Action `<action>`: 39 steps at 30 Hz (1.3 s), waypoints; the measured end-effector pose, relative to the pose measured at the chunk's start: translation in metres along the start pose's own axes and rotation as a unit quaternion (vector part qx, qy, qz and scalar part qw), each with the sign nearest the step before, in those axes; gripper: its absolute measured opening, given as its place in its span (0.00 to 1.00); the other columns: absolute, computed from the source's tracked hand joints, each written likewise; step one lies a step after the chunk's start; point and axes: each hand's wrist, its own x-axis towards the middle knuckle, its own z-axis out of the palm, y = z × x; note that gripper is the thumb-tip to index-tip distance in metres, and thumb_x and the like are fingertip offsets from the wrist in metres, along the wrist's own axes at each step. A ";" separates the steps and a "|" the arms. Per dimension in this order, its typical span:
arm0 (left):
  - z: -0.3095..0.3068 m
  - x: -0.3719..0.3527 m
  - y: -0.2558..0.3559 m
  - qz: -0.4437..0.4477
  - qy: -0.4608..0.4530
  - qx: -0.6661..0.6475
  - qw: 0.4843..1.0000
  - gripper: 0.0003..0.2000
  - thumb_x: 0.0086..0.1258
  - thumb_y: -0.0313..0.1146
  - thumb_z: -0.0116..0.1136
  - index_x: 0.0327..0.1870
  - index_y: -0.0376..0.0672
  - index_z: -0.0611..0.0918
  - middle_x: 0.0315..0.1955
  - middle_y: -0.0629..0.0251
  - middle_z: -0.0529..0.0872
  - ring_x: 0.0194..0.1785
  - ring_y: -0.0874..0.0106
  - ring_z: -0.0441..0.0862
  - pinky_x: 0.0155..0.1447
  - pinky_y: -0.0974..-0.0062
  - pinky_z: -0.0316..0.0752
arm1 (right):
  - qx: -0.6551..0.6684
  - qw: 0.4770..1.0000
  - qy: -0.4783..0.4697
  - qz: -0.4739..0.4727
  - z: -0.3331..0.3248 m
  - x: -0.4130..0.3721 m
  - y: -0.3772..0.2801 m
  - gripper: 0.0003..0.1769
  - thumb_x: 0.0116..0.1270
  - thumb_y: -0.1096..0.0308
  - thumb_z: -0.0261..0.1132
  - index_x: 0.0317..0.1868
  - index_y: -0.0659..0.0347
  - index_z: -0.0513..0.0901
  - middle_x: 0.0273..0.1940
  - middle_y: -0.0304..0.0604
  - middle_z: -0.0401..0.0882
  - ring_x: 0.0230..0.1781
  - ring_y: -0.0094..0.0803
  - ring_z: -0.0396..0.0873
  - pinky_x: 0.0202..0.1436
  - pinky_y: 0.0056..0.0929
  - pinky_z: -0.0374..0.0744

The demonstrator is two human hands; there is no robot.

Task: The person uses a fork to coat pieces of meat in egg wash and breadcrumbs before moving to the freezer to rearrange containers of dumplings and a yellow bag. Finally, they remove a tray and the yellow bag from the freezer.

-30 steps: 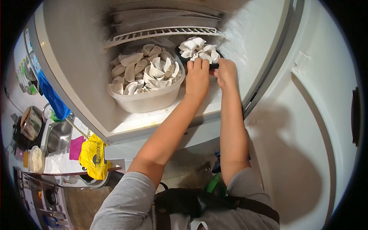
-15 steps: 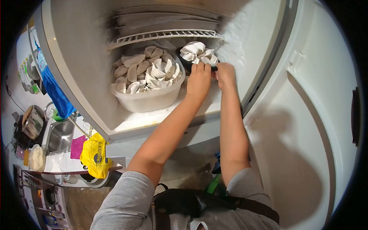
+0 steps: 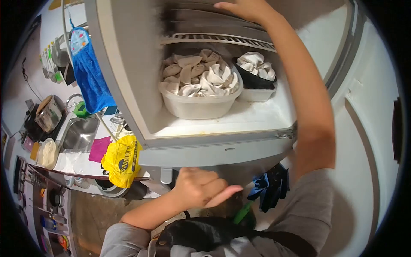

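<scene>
Blue terry cloth comes first, a towel hanging limp at 10 o'clock beside the freezer's outer wall. Under it at 9 o'clock lies the counter with a dull steel sink, a flat pink cloth and a crumpled yellow bag drooping off the edge. At 6 o'clock the left hand hangs below the freezer, loosely curled with one finger out, holding nothing. Straight above, toward the middle, a cloudy plastic tub sits on the frosted freezer floor, heaped with pale, folded, floury dumplings. Over it runs a white wire shelf, and on that shelf at 12 o'clock lie the flat packs, grey, stacked and smooth-looking. The right hand rests on them at the top edge, fingers stretched flat and gripping nothing that shows. For this high reach I judge a flat palm and a steady wrist serve best, with the forearm kept off the heaped food below it. At 1 o'clock, touching the tub's right side, a black tray of more white dumplings rests on a shallow white container. Dark blue fabric bunches at 5 o'clock, and the smooth white door fills 3 o'clock.
</scene>
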 end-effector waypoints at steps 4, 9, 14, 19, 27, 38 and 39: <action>-0.031 -0.043 -0.016 -0.081 0.024 0.015 0.996 0.17 0.50 0.36 0.68 0.10 0.47 0.71 0.06 0.72 0.65 0.08 0.75 0.64 0.12 0.79 0.56 | -0.130 0.985 -0.113 -0.014 0.043 0.023 0.010 0.19 0.58 0.59 0.61 0.45 0.64 0.76 0.43 0.57 0.75 0.46 0.52 0.73 0.49 0.41 0.71; -0.082 -0.061 -0.025 -0.161 0.062 0.051 0.984 0.12 0.47 0.28 0.68 0.11 0.43 0.75 0.06 0.68 0.69 0.09 0.73 0.67 0.14 0.79 0.59 | -0.023 1.000 -0.005 -0.011 0.061 0.013 0.019 0.16 0.61 0.58 0.55 0.30 0.64 0.76 0.34 0.54 0.77 0.38 0.50 0.75 0.41 0.44 0.72; -0.108 0.012 -0.030 -0.054 0.061 0.152 0.985 0.12 0.48 0.29 0.67 0.11 0.43 0.75 0.07 0.68 0.70 0.10 0.73 0.68 0.15 0.78 0.59 | -0.001 0.987 0.129 0.094 0.064 0.025 0.025 0.17 0.63 0.56 0.53 0.29 0.63 0.76 0.30 0.54 0.78 0.34 0.51 0.75 0.36 0.44 0.72; -0.077 0.102 -0.062 -0.146 0.102 0.031 0.983 0.14 0.56 0.35 0.63 0.14 0.40 0.76 0.08 0.67 0.70 0.12 0.79 0.67 0.18 0.80 0.61 | -0.152 0.977 0.116 0.092 0.058 0.023 0.029 0.20 0.63 0.52 0.53 0.27 0.61 0.76 0.24 0.52 0.77 0.25 0.49 0.76 0.29 0.44 0.72; -0.055 0.169 -0.129 -0.351 0.226 -0.519 0.746 0.32 0.60 0.58 0.52 0.51 0.35 0.68 0.41 0.57 0.78 0.41 0.69 0.80 0.48 0.72 0.75 | -0.174 0.902 0.385 -0.083 0.007 0.009 0.015 0.17 0.59 0.54 0.59 0.19 0.55 0.71 0.15 0.42 0.71 0.15 0.38 0.73 0.17 0.33 0.69; -0.103 0.171 -0.051 -0.268 0.101 -0.611 0.738 0.41 0.56 0.61 0.51 0.63 0.38 0.60 0.53 0.42 0.67 0.55 0.51 0.70 0.49 0.63 0.78 | -0.203 0.887 0.357 -0.211 -0.076 -0.068 -0.062 0.16 0.57 0.53 0.63 0.24 0.57 0.79 0.19 0.39 0.75 0.17 0.35 0.72 0.19 0.24 0.68; -0.102 0.161 -0.067 -0.253 0.061 -0.686 0.680 0.32 0.57 0.52 0.52 0.56 0.36 0.65 0.48 0.45 0.73 0.47 0.54 0.76 0.38 0.67 0.81 | -0.208 0.890 0.356 -0.197 -0.077 -0.081 -0.071 0.17 0.57 0.51 0.63 0.27 0.57 0.77 0.20 0.39 0.75 0.18 0.35 0.73 0.20 0.26 0.69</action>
